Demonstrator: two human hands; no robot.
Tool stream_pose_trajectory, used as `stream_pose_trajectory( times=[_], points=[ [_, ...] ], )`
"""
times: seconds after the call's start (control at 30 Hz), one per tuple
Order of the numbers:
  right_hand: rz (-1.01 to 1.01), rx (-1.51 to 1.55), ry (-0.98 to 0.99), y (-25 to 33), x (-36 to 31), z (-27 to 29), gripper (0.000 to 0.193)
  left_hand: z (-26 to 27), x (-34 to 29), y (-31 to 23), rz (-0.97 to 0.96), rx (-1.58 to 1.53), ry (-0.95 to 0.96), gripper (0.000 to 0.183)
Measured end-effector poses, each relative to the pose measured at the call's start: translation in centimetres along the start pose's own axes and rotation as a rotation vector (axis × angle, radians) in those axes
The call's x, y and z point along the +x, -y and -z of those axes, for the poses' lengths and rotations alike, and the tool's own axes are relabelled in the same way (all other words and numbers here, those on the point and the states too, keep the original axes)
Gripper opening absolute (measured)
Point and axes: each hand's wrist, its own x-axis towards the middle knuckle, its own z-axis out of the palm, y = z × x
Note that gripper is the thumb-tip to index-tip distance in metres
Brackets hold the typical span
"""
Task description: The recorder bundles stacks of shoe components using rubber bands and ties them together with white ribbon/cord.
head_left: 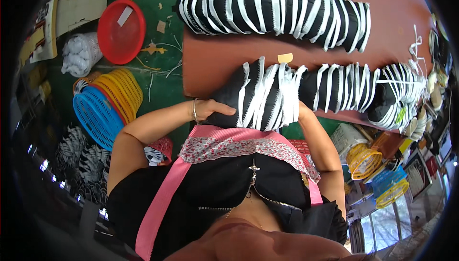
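Against my apron, at the near edge of the table, I hold a stack of nested black fabric pieces with white serrated edging (272, 93). My left hand (215, 110) grips its plain black left end, thumb lying on top and fingers underneath out of sight. Around the right end curls my right hand (303, 112); the stack covers its fingers. Just beyond that hand, a row of similar black-and-white pieces (344, 86) continues along the table. A larger, longer stack of the same kind (267, 5) lies farther back.
The brown-red table (229, 53) has a small yellowish scrap (285, 58) on it. On the green floor to the left are a red basin (122, 31), a white bundle (81, 54), yellow baskets (117, 89) and a blue basket (98, 117). More baskets (363, 160) stand at right.
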Motion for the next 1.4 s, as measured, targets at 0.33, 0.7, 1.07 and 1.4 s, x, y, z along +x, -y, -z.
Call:
stream_pose_trajectory(
  times=[0.33, 0.7, 1.07, 1.4],
  points=[
    [-0.049, 0.010, -0.010, 0.8, -0.2, 0.2, 0.049, 3.1, 0.5, -0.1, 0.115, -0.025, 0.045, 0.044],
    [-0.041, 0.016, -0.025, 1.4, 0.6, 0.1, 0.049, 4.3, 1.7, -1.0, 0.237, 0.228, -0.054, 0.045],
    [0.499, -0.489, -0.645, 1.4, -2.0, -2.9, 0.028, 7.9, 2.4, -4.3, -0.462, 0.055, -0.284, 0.071],
    [0.543, -1.540, -1.228, -7.8, -5.9, -4.9, 0.063, 28.5, -8.8, -7.6, -0.193, -0.115, 0.053, 0.074]
  ],
)
